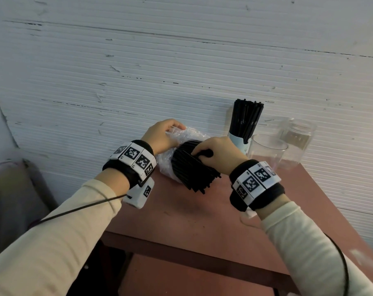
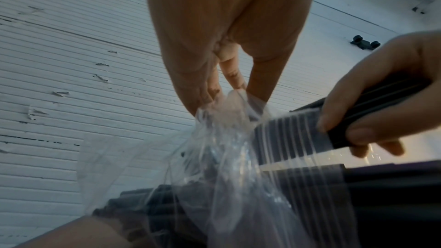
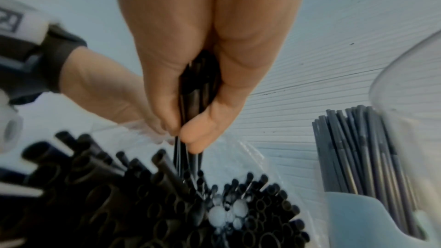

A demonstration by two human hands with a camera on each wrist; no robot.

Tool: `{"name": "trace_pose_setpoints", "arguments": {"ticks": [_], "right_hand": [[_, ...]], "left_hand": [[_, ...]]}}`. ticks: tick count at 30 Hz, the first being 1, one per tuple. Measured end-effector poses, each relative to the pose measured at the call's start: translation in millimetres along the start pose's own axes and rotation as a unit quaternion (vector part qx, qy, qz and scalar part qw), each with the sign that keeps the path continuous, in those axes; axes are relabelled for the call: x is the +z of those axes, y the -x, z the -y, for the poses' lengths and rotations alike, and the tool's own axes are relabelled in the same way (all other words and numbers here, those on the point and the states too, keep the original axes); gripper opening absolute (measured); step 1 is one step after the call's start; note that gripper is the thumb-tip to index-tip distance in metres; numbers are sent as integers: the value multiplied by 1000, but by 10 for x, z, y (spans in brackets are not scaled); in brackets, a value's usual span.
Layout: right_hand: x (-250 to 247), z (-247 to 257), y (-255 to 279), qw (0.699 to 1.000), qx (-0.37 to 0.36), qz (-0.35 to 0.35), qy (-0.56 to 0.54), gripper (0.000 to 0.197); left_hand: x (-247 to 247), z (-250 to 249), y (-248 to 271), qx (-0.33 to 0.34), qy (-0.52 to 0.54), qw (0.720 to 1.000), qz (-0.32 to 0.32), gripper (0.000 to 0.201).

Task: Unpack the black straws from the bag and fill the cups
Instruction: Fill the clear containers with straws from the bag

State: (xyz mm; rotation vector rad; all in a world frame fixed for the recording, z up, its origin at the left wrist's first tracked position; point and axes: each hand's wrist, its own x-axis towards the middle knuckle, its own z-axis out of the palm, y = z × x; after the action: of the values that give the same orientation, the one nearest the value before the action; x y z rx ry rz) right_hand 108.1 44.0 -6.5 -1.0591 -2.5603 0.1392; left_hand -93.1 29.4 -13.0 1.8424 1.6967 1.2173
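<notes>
Head view: left hand (image 1: 160, 135) pinches the crinkled clear plastic bag (image 1: 166, 165), right hand (image 1: 218, 152) grips light, stiff, slippery thin black plastic straws (image 1: 194, 171) mid-length, likely prone to fanning out.

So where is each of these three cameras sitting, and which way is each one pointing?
Head: worn on the head, looking down at the table; both sleeves, wristbands and hands show.
Left wrist: looks along the left hand, which pinches the clear bag.
Right wrist: looks along the right hand, which grips a few black straws.
Shared: both wrist views show the bag of straws; head and right wrist also show the filled cup.
</notes>
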Motion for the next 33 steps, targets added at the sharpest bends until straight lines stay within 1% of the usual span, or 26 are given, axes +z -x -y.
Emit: {"name": "trace_pose_setpoints", "arguments": {"ticks": [2,4,6,8,10,11,12,14,15,17,18,20,21,22,24,26,28,30,32,33], "right_hand": [[-100,-17,93,1000,6,-3,-14,25],[-219,-35,204,1000,9,-6,-25,24],[-352,-55,317,999,17,-3,-35,25],[-481,-53,420,999,19,1,-38,26],[-604,-22,525,999,15,9,-38,26],[-661,5,577,999,13,14,-36,26],[-722,39,634,999,10,19,-35,26],[-845,88,749,999,8,27,-42,26],[-913,105,810,998,9,28,-53,27],[-1060,126,935,997,6,16,-80,35],[-1130,127,988,996,5,-4,-91,40],[-1234,132,1056,992,2,-74,-101,47],[-1259,137,1069,988,-5,-118,-100,47],[-1257,152,1050,982,-21,-163,-98,47],[-1196,151,987,966,-58,-231,-100,45],[-1050,97,900,962,-71,-244,-99,40],[-860,-14,843,972,-54,-214,-78,31],[-690,-124,830,980,-19,-188,-62,24],[-610,-195,835,973,-3,-220,-76,19],[-607,-213,835,967,-3,-240,-85,18]], "left_hand": [[18,-3,24,4,-28,1000,4,42],[45,-50,56,19,-87,996,-3,48],[75,-174,109,67,-138,988,-5,59],[134,-348,166,128,-156,979,41,72],[236,-524,209,149,-167,968,113,79],[301,-590,216,158,-175,962,139,78],[371,-644,217,169,-179,957,152,72],[484,-746,225,192,-176,954,147,45],[522,-802,236,197,-169,956,138,34],[592,-907,267,189,-149,964,116,22],[635,-946,287,176,-126,971,103,21],[753,-1013,363,136,-11,987,88,19],[824,-1051,409,119,55,987,88,17],[879,-1085,452,106,105,984,97,18],[1020,-1138,515,93,160,972,143,20],[1148,-1140,565,67,195,960,189,16],[1253,-1073,576,23,223,950,216,14],[1315,-987,566,-26,234,941,243,22],[1329,-943,563,-54,232,931,275,17],[1332,-935,559,-56,228,929,286,14]]}}
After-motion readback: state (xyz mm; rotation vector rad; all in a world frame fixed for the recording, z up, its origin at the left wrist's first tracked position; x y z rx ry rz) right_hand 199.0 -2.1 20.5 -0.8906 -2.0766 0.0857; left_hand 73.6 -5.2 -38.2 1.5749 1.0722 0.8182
